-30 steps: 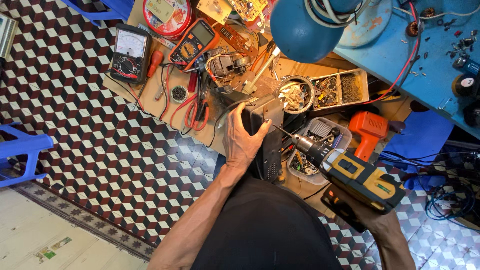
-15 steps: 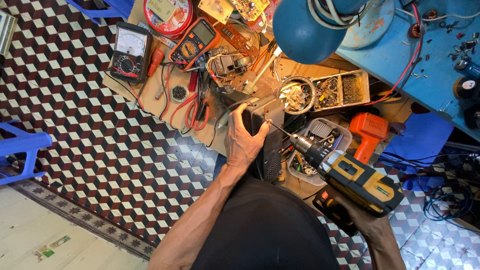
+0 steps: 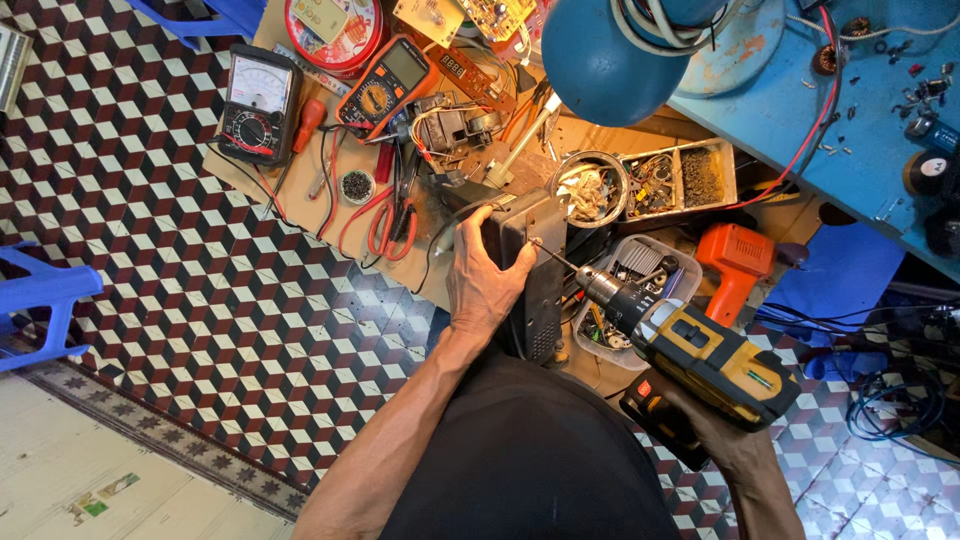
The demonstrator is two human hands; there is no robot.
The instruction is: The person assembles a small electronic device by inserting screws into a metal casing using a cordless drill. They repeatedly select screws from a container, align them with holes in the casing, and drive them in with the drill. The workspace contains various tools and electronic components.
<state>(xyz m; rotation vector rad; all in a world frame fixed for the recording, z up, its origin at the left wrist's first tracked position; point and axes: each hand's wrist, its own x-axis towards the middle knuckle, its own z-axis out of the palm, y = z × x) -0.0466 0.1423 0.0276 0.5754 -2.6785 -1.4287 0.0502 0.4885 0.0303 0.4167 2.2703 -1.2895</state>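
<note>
My left hand (image 3: 483, 283) grips the upper end of a dark grey metal box (image 3: 536, 275) that stands on its side in front of me. A yellow and black cordless drill (image 3: 712, 356) is gripped by my right hand (image 3: 722, 440), which shows only below its handle. The drill's thin bit (image 3: 553, 255) points up-left and touches the box's side near my left fingers. My black-clad lap fills the bottom centre.
A cardboard sheet (image 3: 300, 190) on the patterned tile floor carries two multimeters (image 3: 258, 103), red-handled pliers (image 3: 388, 218), circuit boards and a bowl of parts (image 3: 588, 188). An orange tool (image 3: 732, 265), a clear parts tub (image 3: 640, 262), a blue lamp shade (image 3: 598, 55) and a blue bench (image 3: 860, 120) are right.
The drill has shifted slightly, its bit now resting against the box. My left hand keeps its grip on the box.
</note>
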